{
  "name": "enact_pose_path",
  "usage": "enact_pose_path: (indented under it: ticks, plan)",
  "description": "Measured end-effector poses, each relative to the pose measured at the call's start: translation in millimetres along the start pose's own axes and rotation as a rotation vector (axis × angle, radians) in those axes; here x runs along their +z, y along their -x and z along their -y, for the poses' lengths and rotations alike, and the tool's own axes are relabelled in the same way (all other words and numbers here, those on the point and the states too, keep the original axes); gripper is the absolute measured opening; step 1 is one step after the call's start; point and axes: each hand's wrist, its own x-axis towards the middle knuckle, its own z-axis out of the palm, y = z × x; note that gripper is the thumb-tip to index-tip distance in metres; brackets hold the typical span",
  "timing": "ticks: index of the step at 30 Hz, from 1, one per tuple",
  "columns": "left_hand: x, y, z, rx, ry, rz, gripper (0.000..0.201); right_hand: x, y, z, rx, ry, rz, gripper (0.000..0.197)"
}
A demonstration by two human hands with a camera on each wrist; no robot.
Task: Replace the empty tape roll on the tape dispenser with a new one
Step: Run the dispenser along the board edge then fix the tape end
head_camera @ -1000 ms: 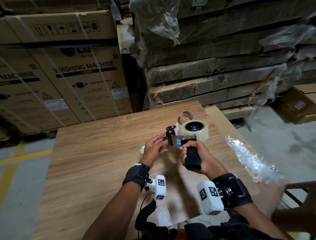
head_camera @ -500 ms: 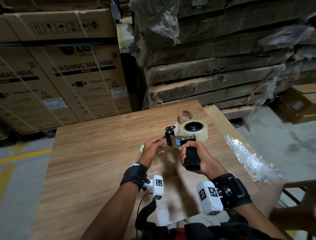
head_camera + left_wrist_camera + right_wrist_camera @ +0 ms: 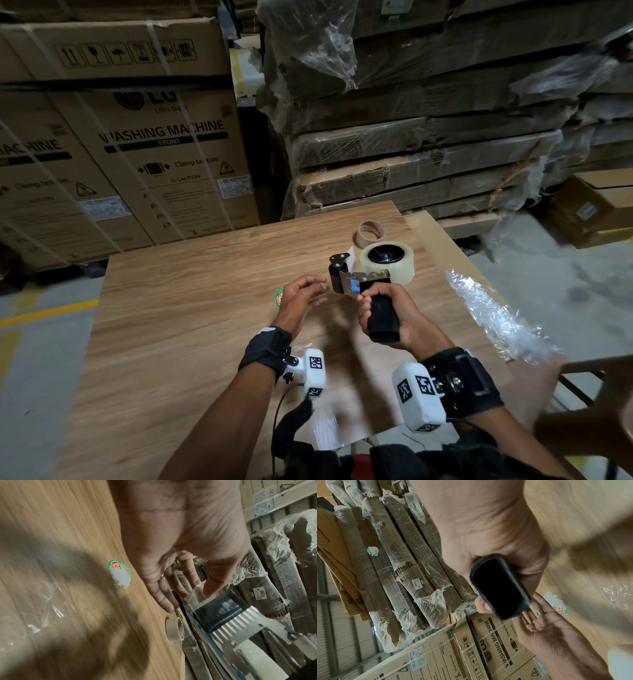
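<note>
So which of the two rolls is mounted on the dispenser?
The clear full roll, on the tape dispenser held by the right hand. The brown empty core lies apart on the table, farther back.

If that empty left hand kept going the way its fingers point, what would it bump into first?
Probably the tape dispenser that the right hand holds: the left hand points its fingers at the roller end, close by. Depth is unclear.

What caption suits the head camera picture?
Right hand grips tape dispenser loaded with new clear roll; empty core lies on table.
</note>
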Motion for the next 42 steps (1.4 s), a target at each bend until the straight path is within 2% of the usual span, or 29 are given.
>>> enact_pose_path:
  ticks: [4,8,14,24,33,37,42]
  plan:
    - [3,1,0,0.053,0.105,0.0,0.012,1,1,-2,-0.005,0.003,-0.003,0.017]
    - [0,2,0,0.06,0.159,-0.009,0.015,1,1,-4,-0.013,0.001,-0.008,0.017]
    - [-2,1,1,0.035,0.113,-0.035,0.02,-1,-1,-5,-0.016,-0.018,-0.014,0.016]
    - [6,-1,7,0.154,-0.076,-0.167,0.017,2,2,-6,-0.016,-0.021,-0.018,0.019]
    - [14,-1,8,0.191,-0.15,-0.124,0.019,4,2,-6,-0.018,-0.013,-0.009,0.012]
    - [14,1,10,0.199,-0.189,-0.103,0.024,6,2,-7,-0.021,-0.002,-0.031,0.017]
    - [15,6,14,0.312,-0.374,-0.015,0.033,6,2,-8,-0.056,0.011,-0.058,0.016]
